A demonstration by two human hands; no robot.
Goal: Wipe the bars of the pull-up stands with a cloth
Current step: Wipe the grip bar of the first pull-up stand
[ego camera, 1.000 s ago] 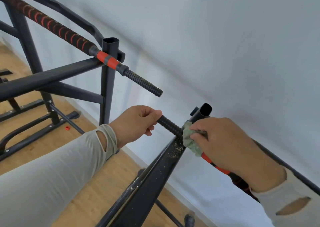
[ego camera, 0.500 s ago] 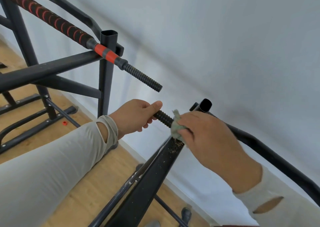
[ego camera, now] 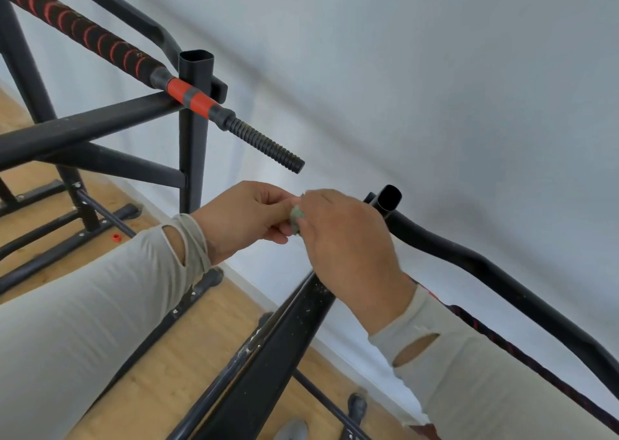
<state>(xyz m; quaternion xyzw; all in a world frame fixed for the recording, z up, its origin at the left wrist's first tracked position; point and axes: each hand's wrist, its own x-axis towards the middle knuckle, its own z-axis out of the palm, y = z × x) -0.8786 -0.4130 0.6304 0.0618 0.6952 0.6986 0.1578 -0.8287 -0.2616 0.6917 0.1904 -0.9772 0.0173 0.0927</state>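
Green cloth [ego camera: 296,217], soft and light, sits bunched in my right hand [ego camera: 348,245], my left hand [ego camera: 246,220] clenched beside it, so I'd pinch its middle.

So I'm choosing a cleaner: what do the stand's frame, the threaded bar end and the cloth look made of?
Frame: probably steel tube with matte black paint; its open top shows a hollow section. Threaded bar end: ribbed black, plastic or coated metal, hard to tell. Cloth: soft pale green fabric, bunched between the left hand and right hand.
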